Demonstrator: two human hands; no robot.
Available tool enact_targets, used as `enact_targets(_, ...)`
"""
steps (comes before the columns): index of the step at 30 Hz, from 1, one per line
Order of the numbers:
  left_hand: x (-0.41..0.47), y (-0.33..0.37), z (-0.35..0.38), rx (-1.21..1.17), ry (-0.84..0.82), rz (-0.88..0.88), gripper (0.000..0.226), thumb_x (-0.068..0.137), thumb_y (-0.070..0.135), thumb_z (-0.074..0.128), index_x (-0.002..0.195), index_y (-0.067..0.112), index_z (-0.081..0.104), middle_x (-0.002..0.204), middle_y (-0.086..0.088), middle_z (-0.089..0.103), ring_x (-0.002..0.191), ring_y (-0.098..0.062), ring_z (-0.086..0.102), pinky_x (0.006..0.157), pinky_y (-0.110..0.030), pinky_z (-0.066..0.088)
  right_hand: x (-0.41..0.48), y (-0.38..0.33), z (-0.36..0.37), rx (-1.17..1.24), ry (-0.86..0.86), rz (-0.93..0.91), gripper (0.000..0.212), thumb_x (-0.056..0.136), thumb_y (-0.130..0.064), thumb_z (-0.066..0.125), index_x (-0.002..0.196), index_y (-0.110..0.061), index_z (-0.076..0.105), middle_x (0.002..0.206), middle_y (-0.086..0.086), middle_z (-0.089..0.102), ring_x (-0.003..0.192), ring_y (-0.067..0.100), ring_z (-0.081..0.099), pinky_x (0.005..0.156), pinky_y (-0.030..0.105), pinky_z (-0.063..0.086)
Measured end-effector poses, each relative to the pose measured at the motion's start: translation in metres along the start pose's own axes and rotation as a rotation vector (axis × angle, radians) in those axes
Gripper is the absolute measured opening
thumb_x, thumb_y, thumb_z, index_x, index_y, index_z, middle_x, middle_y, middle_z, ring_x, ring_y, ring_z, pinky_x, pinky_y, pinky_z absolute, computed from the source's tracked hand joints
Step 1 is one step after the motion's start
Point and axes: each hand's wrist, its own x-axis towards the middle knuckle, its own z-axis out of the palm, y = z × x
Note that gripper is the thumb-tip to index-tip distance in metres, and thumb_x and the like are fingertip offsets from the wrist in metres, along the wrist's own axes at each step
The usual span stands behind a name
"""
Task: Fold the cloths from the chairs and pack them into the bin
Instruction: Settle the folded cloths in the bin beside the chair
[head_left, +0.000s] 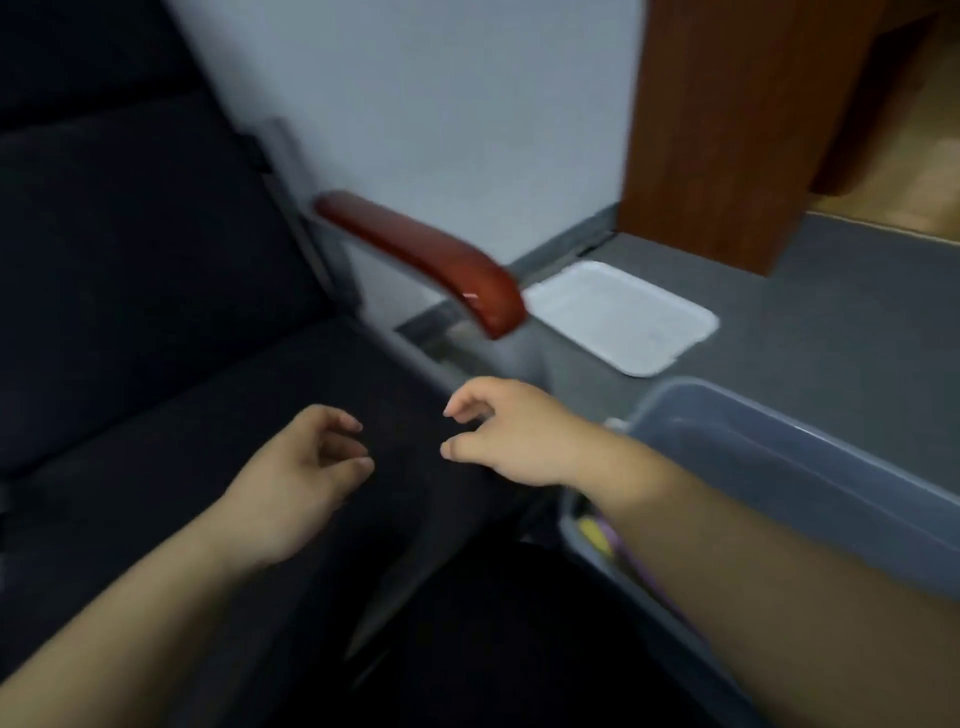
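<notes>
A dark upholstered chair (156, 312) fills the left of the view, with a reddish-brown wooden armrest (426, 254) on its right side. My left hand (301, 462) hovers over the front of the seat, fingers loosely curled and holding nothing. My right hand (509, 431) is just to its right over the seat's edge, fingers apart and empty. A translucent blue-grey bin (810, 467) stands on the floor at the right, under my right forearm; something yellow and purple (608, 540) shows inside it. The picture is blurred by motion. No loose cloth is plain on the seat.
A white flat lid or tray (623, 317) lies on the grey floor beyond the armrest. A pale wall (441, 104) stands behind the chair. A brown wooden panel (737, 130) rises at the upper right.
</notes>
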Motion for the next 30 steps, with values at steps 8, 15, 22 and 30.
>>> enact_targets(8, -0.121, -0.161, -0.199, 0.227, 0.533, -0.258, 0.029, 0.089, 0.019, 0.073, 0.111, 0.027, 0.055, 0.103, 0.007, 0.067, 0.092, -0.011, 0.066, 0.080, -0.031, 0.049, 0.057, -0.205, 0.177, -0.169, -0.433, -0.408, 0.031, 0.088, -0.042, 0.076, 0.117, -0.036, 0.065, 0.120, -0.018, 0.060, 0.105, 0.005, 0.061, 0.093, 0.030, 0.053)
enact_targets(15, -0.206, -0.312, -0.281, 0.346, 0.793, -0.772, 0.057, 0.091, 0.014, 0.056, 0.146, 0.021, 0.043, 0.144, -0.015, 0.044, 0.128, -0.042, 0.047, 0.103, -0.050, 0.043, 0.069, -0.314, 0.351, -0.338, -0.626, -0.558, 0.028, 0.090, -0.031, 0.068, 0.118, -0.032, 0.068, 0.121, -0.013, 0.064, 0.110, 0.013, 0.062, 0.093, 0.030, 0.053)
enact_targets(22, -0.197, -0.362, -0.296, 0.274, 0.771, -0.702, 0.062, 0.094, 0.014, 0.053, 0.153, 0.027, 0.035, 0.157, -0.005, 0.034, 0.140, -0.035, 0.036, 0.111, -0.049, 0.037, 0.105, -0.339, 0.492, -0.477, -0.578, -0.608, 0.055, 0.099, -0.028, 0.053, 0.153, -0.019, 0.043, 0.154, 0.005, 0.042, 0.138, 0.029, 0.045, 0.113, 0.037, 0.041)
enact_targets(30, -0.186, -0.376, -0.298, 0.406, 0.782, -0.776, 0.078, 0.094, 0.040, 0.062, 0.157, 0.044, 0.016, 0.163, -0.010, 0.012, 0.146, -0.037, 0.022, 0.116, -0.052, 0.027, 0.124, -0.324, 0.476, -0.530, -0.599, -0.753, 0.014, 0.102, -0.032, 0.060, 0.108, -0.024, 0.069, 0.108, -0.003, 0.056, 0.102, 0.019, 0.059, 0.086, 0.028, 0.043)
